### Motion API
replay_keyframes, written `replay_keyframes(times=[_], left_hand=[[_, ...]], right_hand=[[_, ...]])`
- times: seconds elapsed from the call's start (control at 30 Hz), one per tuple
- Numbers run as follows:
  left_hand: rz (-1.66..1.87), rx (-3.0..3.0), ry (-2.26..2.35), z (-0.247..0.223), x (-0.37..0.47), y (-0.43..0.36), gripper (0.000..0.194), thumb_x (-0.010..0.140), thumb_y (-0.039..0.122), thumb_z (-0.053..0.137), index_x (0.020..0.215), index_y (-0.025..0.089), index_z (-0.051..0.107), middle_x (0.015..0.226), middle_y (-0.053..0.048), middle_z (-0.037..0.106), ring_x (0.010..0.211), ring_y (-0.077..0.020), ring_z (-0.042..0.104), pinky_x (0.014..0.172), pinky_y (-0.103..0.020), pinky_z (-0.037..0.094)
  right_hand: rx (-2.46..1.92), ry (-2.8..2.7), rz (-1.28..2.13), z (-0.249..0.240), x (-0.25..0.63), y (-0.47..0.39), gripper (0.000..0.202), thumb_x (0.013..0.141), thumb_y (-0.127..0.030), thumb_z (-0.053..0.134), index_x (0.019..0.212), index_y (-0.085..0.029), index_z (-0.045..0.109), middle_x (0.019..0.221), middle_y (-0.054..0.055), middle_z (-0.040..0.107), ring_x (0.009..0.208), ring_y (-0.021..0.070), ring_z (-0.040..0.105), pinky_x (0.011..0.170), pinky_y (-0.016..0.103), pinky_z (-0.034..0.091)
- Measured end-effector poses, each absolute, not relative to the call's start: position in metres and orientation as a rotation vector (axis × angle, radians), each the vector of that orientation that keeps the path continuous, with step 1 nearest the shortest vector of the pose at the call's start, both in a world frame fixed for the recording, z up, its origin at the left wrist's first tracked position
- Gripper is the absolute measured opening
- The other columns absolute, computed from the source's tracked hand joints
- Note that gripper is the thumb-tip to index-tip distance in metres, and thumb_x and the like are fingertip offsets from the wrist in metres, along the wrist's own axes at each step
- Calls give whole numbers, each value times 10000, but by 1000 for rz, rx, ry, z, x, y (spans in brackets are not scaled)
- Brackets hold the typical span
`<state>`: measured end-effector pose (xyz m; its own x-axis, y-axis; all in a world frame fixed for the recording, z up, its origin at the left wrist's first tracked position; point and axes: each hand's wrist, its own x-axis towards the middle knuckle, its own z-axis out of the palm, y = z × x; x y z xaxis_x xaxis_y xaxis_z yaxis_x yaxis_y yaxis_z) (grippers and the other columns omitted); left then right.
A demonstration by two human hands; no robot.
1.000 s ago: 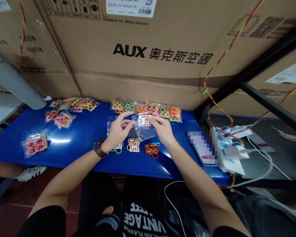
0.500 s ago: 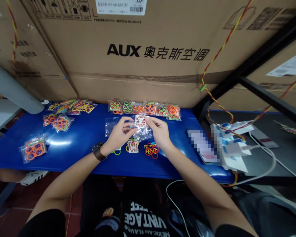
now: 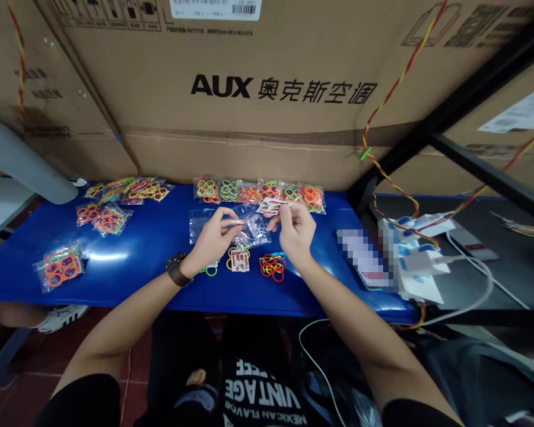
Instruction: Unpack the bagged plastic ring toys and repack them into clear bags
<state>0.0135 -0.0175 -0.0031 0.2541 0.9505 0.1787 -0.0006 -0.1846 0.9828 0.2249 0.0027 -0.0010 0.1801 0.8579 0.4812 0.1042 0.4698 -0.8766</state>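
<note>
"Where's the printed card (image 3: 272, 206)?"

"In the right hand (image 3: 297, 232), raised over the blue table (image 3: 137, 270), between the thumb and the curled fingers. It pokes out past the thumb tip, towards the left hand."

"And the left hand (image 3: 214, 238)?"

"Its thumb and fingers are nearly together, narrowed on the near edge of a clear bag (image 3: 258, 234) (thin film, all glare). The bag spreads below the card, and I can't tell whether the right hand's lower fingertips touch it."

"So which step is this?"

"I'd judge it's card and bag being handled together, the card outside the film. A move bringing them together would call for a parted bag mouth and a flat, lined-up card (I can't make out the mouth)."

"What's further out?"

"Nearer the body, another card (image 3: 240, 260) lies on yellow-green rings, with red and yellow rings (image 3: 273, 268) beside it. Beyond the hands, a row of filled bags (image 3: 269, 191) lines up by the cardboard box (image 3: 249, 157)."
</note>
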Motion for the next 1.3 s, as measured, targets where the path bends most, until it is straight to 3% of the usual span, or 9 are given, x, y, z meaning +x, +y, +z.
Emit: replay_keyframes(times=[0.2,0.4,0.6,0.8,1.0,1.3], left_hand=[[1096,1507,944,-1,15,-18,203,1026,339,671,1085,242,503,1156,-95,802,889,-229,822,660,-315,626],[1076,1574,933,0,17,-18,138,1050,324,627,1127,232,559,1213,-107,797,971,-240,823,782,-351,645],[1062,1590,954,-5,16,-17,140,1050,355,618,1092,245,543,1131,-85,810,925,-224,823,742,-327,644],[1021,1578,927,-6,16,-17,167,1023,381,651,1050,247,555,1110,-78,812,851,-210,823,715,-315,641],[1002,1631,898,0,15,-19,132,1013,362,657,1028,234,626,1086,-73,806,868,-209,813,752,-338,648],[1005,1714,918,0,13,-16,82,1021,312,639,1041,238,611,963,-33,748,876,-198,787,758,-322,613]], right_hand=[[-904,-1376,756,-5,217,-9,362,1044,-627,538,1165,-300,637,718,-10,716,586,169,706,625,347,583],[-1017,-1411,705,-9,226,-1,418,1007,-700,551,1096,-303,647,562,-60,546,426,141,519,464,335,446],[-1017,-1440,712,-6,225,2,404,1041,-671,503,1183,-317,634,603,-52,522,447,145,525,464,338,427],[-1002,-1607,460,3,226,-4,283,1006,-553,635,1025,-307,772,1020,57,739,661,176,622,660,391,536],[-996,-1778,449,8,243,10,182,977,-467,714,1064,-361,833,810,5,735,681,200,591,741,393,517],[-877,-2055,510,16,260,25,204,1022,-441,668,1150,-430,827,930,0,770,887,231,664,893,424,527]])
